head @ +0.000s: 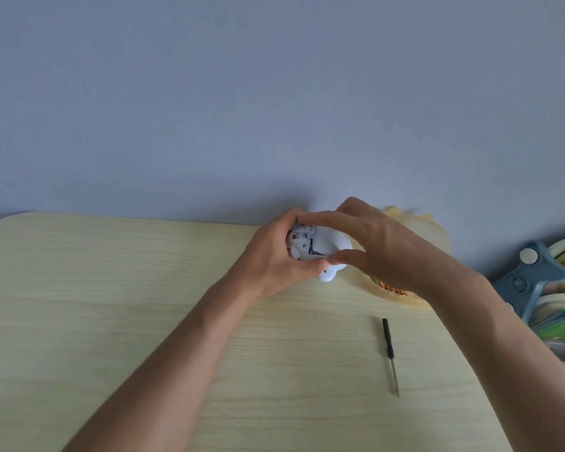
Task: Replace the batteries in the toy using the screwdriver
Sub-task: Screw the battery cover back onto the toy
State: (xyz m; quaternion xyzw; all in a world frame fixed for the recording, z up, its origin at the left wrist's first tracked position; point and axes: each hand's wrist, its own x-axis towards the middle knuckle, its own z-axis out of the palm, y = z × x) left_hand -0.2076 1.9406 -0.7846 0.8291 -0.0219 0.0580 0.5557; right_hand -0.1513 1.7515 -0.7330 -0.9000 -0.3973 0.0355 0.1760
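Observation:
A small white toy (323,247) is held above the far edge of the light wooden table (111,288). My left hand (274,256) grips it from the left, and my right hand (379,249) pinches it from the right with thumb below and fingers on top. The toy's underside faces me, showing a dark opening and a small red part. A black-handled screwdriver (390,353) lies loose on the table, nearer me and to the right, its tip pointing toward me. No batteries are visible.
A pale yellow object (415,223) sits behind my right hand at the table's far edge. A blue plastic rack (529,282) with colourful books stands off the table's right side. A plain wall rises behind the table.

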